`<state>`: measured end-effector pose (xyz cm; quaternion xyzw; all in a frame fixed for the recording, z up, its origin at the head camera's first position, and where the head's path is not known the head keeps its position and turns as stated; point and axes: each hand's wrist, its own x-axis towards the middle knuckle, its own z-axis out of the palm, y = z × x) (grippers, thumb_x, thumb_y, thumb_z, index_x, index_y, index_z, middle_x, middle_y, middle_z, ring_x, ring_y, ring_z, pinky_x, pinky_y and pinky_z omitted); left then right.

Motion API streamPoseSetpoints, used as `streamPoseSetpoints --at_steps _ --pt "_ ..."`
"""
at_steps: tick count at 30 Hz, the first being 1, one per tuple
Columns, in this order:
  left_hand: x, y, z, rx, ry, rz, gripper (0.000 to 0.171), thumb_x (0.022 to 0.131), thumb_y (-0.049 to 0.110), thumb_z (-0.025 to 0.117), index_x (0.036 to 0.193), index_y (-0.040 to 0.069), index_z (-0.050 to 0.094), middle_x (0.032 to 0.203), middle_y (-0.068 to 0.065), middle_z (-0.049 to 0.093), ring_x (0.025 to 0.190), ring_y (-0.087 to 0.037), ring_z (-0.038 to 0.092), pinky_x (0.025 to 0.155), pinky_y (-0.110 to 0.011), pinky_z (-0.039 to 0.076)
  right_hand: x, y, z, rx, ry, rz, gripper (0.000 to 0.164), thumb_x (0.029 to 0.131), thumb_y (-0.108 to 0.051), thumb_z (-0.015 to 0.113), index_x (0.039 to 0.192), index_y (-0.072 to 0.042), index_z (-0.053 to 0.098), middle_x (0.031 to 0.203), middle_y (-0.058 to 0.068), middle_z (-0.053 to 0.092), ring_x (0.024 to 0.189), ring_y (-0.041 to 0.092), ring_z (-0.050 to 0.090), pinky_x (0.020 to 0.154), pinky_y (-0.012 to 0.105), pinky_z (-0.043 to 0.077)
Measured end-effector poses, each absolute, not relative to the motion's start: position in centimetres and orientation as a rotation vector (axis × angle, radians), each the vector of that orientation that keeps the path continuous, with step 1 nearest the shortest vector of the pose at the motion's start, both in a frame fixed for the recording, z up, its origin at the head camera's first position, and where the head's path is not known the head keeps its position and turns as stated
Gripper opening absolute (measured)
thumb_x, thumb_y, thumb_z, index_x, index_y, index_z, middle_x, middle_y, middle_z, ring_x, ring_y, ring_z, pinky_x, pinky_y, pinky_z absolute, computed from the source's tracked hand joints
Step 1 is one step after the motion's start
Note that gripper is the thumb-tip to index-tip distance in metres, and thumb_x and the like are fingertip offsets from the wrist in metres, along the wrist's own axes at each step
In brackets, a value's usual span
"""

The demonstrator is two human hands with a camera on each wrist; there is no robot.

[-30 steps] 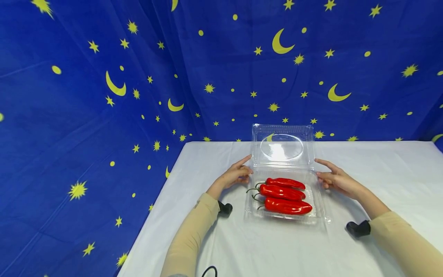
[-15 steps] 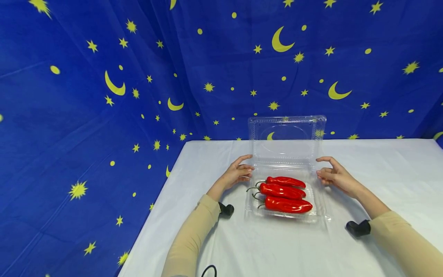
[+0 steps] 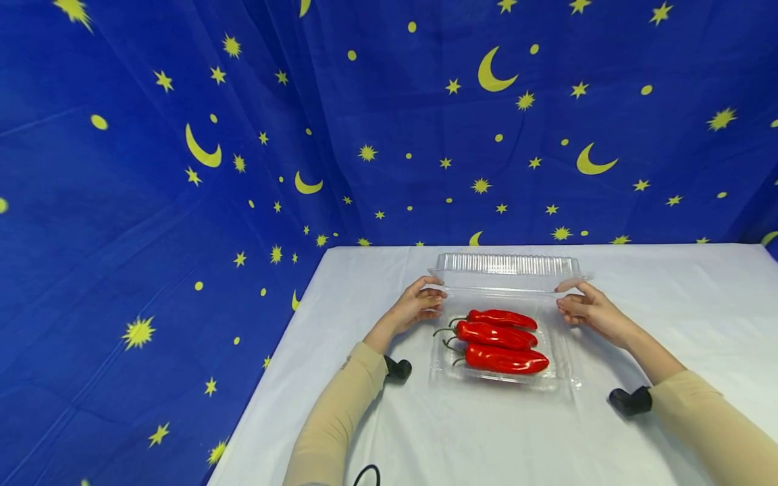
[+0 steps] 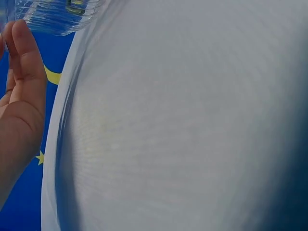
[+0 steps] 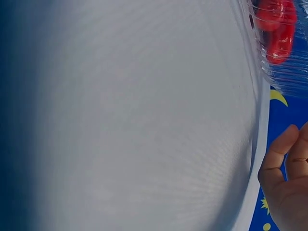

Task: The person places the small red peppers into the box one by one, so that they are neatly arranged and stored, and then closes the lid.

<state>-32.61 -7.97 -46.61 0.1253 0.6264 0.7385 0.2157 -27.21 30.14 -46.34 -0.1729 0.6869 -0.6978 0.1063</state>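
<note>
A clear plastic clamshell container (image 3: 562, 358) lies on the white table with three long red peppers (image 3: 506, 360) side by side in its base. Their green stems point left. Its ribbed lid (image 3: 507, 264) stands raised at the far side, seen nearly edge-on. My left hand (image 3: 413, 307) is at the hinge's left end, its index finger bent against the lid's edge. At the right end, my right hand (image 3: 589, 309) mirrors it, one fingertip showing through the plastic. Both hands have loosely bent fingers. In the right wrist view, peppers (image 5: 279, 33) show through the container wall.
A white cloth covers the table (image 3: 486, 439). Behind and to the left hangs a blue curtain (image 3: 389, 101) with yellow stars and moons. Black wrist mounts (image 3: 398, 368) sit below each forearm, and a black cable (image 3: 367, 470) loops at the front edge.
The lid has swung from leaning back, through upright, to tilted forward toward the base. Both hands stay almost in place, with small finger movements. The peppers have not moved.
</note>
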Motion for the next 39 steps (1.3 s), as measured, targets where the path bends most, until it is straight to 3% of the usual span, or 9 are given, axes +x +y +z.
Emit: streamPoseSetpoints --at_steps 4,8,17,22,28,33,39 --pt "-32.6 -8.0 -46.6 0.347 1.725 2.053 0.031 0.093 -0.006 0.05 0.123 0.003 0.045 0.101 -0.006 0.06 0.079 -0.016 0.06 0.072 -0.029 0.053 -27.1 30.3 -46.3 -0.493 2.012 -2.051 0.025 0.096 -0.001 0.05 0.11 -0.021 0.054 0.085 0.005 0.062 0.071 0.011 0.058 0.063 0.025 0.051" --pt "-32.7 -8.2 -46.6 0.355 1.751 2.018 0.028 0.092 -0.007 0.05 0.117 0.007 0.05 0.102 -0.008 0.058 0.081 -0.016 0.059 0.072 -0.029 0.052 -27.1 30.4 -46.2 -0.477 2.05 -2.005 0.03 0.094 0.004 0.048 0.107 -0.022 0.052 0.088 0.0 0.062 0.075 0.011 0.059 0.061 0.025 0.05" --pt "-32.7 -9.4 -45.8 0.497 1.893 1.816 0.024 0.095 0.001 0.052 0.118 -0.003 0.055 0.103 -0.005 0.06 0.083 -0.018 0.056 0.075 -0.035 0.048 -26.8 30.3 -46.0 -0.456 2.166 -1.867 0.004 0.099 -0.005 0.042 0.101 -0.005 0.046 0.089 0.002 0.046 0.073 0.013 0.047 0.06 0.03 0.042" --pt "-32.2 -10.0 -44.9 0.666 2.101 1.601 0.029 0.099 0.014 0.05 0.125 0.002 0.055 0.099 -0.011 0.062 0.081 -0.025 0.058 0.071 -0.04 0.051 -26.6 30.5 -45.7 -0.442 2.194 -1.813 0.014 0.101 -0.006 0.034 0.102 -0.001 0.047 0.089 0.004 0.048 0.072 0.015 0.049 0.061 0.032 0.046" --pt "-30.9 -10.5 -43.8 0.795 2.214 1.388 0.039 0.103 0.022 0.041 0.139 0.008 0.046 0.09 -0.018 0.066 0.08 -0.038 0.059 0.066 -0.043 0.05 -25.5 30.7 -45.0 -0.371 2.281 -1.694 0.027 0.103 -0.022 0.038 0.112 0.003 0.045 0.093 0.007 0.053 0.073 0.016 0.056 0.064 0.034 0.052" --pt "-29.7 -10.9 -43.5 0.787 2.176 1.33 0.046 0.104 0.025 0.039 0.147 0.012 0.034 0.09 -0.017 0.068 0.086 -0.032 0.063 0.075 -0.039 0.051 -23.7 30.7 -44.3 -0.417 2.348 -1.618 0.039 0.103 -0.024 0.04 0.127 0.007 0.038 0.101 0.013 0.055 0.076 0.021 0.059 0.067 0.036 0.053" --pt "-28.4 -11.5 -43.4 0.753 2.143 1.371 0.048 0.103 0.029 0.039 0.149 0.016 0.032 0.096 -0.012 0.068 0.087 -0.031 0.064 0.079 -0.041 0.051 -21.4 30.3 -43.3 -0.444 2.399 -1.558 0.044 0.103 -0.022 0.04 0.136 0.006 0.034 0.106 0.019 0.055 0.08 0.023 0.06 0.069 0.036 0.053"
